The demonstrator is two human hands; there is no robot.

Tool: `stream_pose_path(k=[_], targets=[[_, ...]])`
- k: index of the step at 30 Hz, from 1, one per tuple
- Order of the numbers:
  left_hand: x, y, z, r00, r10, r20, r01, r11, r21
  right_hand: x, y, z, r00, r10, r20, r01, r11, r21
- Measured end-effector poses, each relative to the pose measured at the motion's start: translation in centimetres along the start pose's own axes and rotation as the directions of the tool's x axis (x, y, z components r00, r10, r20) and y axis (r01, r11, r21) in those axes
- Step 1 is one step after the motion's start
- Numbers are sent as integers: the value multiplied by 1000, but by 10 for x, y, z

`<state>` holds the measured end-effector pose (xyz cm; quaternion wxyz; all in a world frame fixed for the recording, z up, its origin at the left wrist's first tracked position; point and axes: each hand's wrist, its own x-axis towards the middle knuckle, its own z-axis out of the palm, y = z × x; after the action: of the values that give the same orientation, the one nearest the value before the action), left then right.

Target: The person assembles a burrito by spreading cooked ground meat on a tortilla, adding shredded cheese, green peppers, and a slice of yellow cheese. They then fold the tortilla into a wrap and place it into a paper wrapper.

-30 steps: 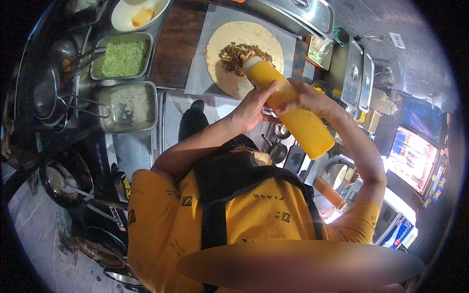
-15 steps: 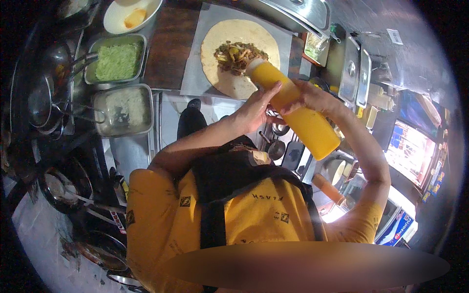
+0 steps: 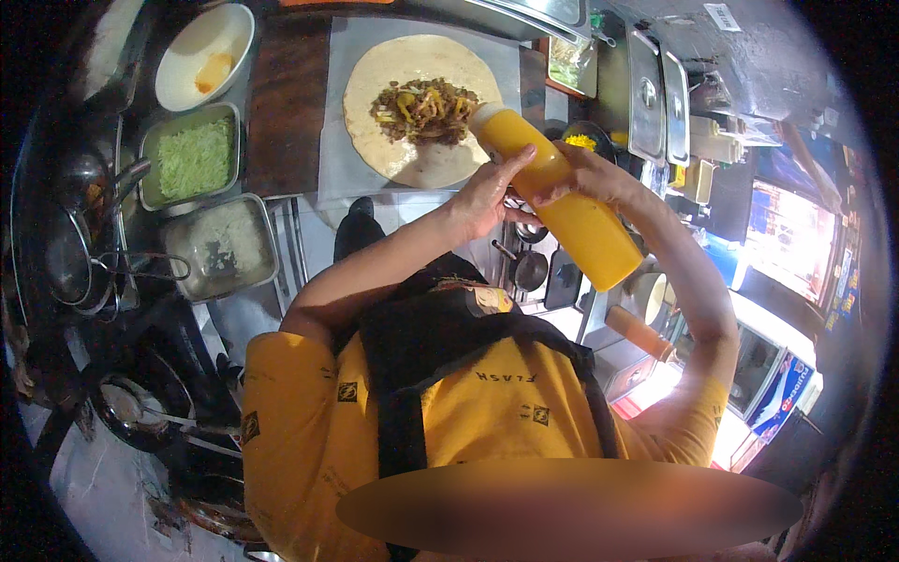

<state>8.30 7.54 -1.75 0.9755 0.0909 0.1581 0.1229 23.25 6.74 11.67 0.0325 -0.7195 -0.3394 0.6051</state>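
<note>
Both my hands hold a large yellow squeeze bottle, tilted with its pale nozzle end up and to the left. The fingers of my right hand wrap round its middle, while my left hand presses against its left side with the thumb along it. The nozzle end is over the right part of a round flatbread. A heap of browned chopped filling streaked with yellow sauce lies in the flatbread's middle. Beneath it is a white paper sheet.
The dark wooden board carries the paper. To the left stand a white bowl, a pan of shredded greens and a pan of white shreds. Lidded steel containers stand right. Dark pans sit lower left.
The view has shifted, so the board and flatbread appear farther left. The bottle's nozzle has moved rightward off the filling toward the flatbread's right edge. Both hands keep their hold.
</note>
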Motion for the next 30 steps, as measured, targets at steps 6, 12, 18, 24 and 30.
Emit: stream_pose_path(k=[6, 12, 18, 24, 30], targets=[[-3, -19, 1, 996, -73, -50, 73, 997, -14, 1, 39, 4, 998, -31, -47, 27, 996, -84], [28, -13, -15, 993, -116, 29, 114, 991, 69, -15, 30, -5, 1000, -30, -7, 30, 999, -21], [16, -35, -34, 972, -222, -82, 235, 947, 219, 45, 139, 34, 920, -331, -211, 367, 917, 158], [-5, -26, -1, 985, -20, -174, 127, 765, 632, 30, 145, 81, 825, -343, -448, 374, 927, -22], [18, -38, 28, 977, 134, 163, -206, 428, 880, 4, 165, 88, 469, -495, -732, 750, 661, 34]])
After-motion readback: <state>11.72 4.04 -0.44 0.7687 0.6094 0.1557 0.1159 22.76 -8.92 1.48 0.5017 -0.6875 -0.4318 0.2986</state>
